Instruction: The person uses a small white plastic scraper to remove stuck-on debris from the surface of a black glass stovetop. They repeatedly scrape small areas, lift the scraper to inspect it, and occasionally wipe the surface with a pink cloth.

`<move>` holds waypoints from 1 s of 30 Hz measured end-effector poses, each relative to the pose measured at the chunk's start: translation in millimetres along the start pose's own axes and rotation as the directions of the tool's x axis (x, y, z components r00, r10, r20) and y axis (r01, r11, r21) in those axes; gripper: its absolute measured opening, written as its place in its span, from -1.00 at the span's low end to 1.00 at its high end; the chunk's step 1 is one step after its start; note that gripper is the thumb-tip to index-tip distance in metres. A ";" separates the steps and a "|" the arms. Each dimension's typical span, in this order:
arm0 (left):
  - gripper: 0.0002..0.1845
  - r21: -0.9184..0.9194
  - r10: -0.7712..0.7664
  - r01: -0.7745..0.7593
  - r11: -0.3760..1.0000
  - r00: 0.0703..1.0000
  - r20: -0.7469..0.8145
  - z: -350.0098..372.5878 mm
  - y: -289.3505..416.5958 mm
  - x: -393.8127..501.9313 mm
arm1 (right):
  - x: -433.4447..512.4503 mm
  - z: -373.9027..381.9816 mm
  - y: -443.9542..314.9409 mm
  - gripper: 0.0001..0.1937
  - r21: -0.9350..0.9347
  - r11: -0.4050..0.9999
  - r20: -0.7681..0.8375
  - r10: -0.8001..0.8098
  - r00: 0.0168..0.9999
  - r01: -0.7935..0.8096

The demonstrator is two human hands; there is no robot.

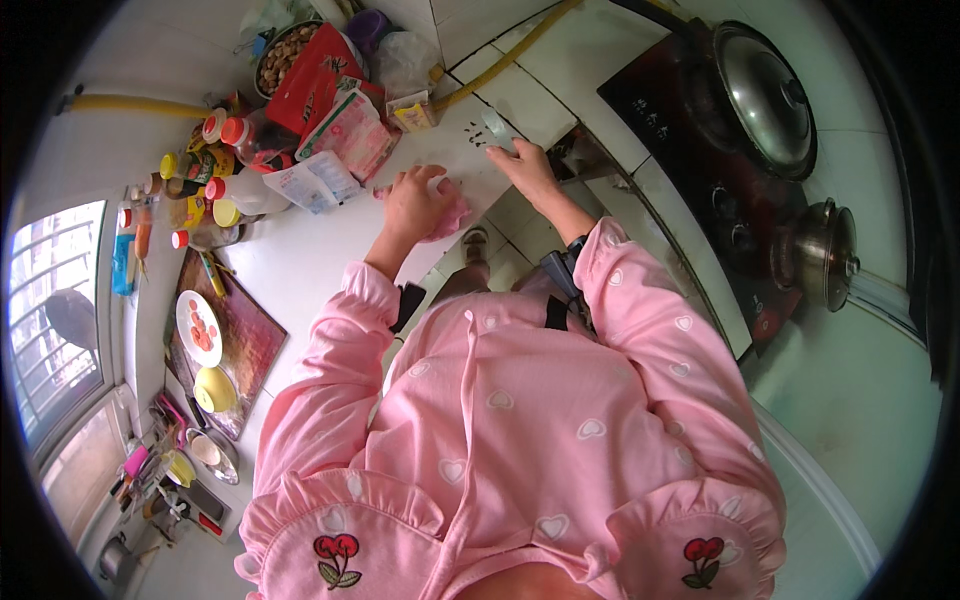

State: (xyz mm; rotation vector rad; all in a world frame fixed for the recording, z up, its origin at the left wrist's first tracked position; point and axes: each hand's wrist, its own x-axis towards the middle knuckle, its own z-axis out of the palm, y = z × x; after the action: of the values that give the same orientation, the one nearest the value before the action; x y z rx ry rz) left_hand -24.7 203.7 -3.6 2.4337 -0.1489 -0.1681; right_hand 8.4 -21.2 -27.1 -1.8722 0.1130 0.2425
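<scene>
My left hand (417, 202) is closed around a crumpled pink cloth (452, 219) on the white countertop (352, 240), near its front edge. In my right hand (527, 171) I hold a translucent, flat piece (497, 127), whose exact kind I cannot tell, over the counter's corner. Small dark bits (475, 135) lie scattered just left of that piece. Behind my left hand are a white and blue packet (319, 182) and a pink and white package (349, 135).
Bottles with red caps (238, 135) crowd the wall side. On a dark board (255, 337) at left sit a plate of sliced food (184, 352) and a yellow bowl (214, 389). At right, a lidded pan (765, 97) and a lidded pot (821, 255) stand on a black cooktop (675, 165).
</scene>
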 end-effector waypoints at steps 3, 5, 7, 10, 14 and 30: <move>-0.60 0.305 0.210 -0.187 0.934 0.976 -0.047 2.2 -7.9 -33.3 | -3.3 6.1 4.7 -0.66 -0.002 0.992 -0.014 0.124 0.992 -0.124; -0.56 0.262 0.195 -0.203 0.943 0.979 0.058 -5.3 -23.4 -45.2 | -8.1 9.5 9.4 -0.61 0.060 0.993 -0.013 0.106 0.994 -0.105; -0.64 0.236 0.235 -0.232 0.944 0.972 0.014 -13.6 -39.0 -52.0 | -10.7 10.5 13.5 -0.61 0.052 0.991 0.017 0.126 0.992 -0.127; -0.66 0.194 0.195 -0.186 0.963 0.981 -0.025 -37.2 -59.7 -69.4 | -15.3 15.4 16.2 -0.68 -0.035 0.990 0.163 0.140 0.977 -0.136; -0.67 0.321 0.056 -0.043 0.946 0.998 -0.031 -66.9 -70.1 -98.0 | -28.6 38.5 12.5 -0.72 0.015 0.942 0.456 0.291 0.841 -0.334; -0.72 -0.029 0.146 -0.148 0.989 0.988 -0.054 -14.7 -24.1 -66.8 | -24.4 35.6 -5.1 -0.75 -0.191 0.974 0.511 0.204 0.835 -0.121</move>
State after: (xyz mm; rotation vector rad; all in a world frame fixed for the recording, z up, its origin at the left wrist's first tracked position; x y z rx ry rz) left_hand -86.6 241.4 -2.6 2.3808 -0.2998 -0.0416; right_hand -18.2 13.2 -27.3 -1.8794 -0.1296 0.9010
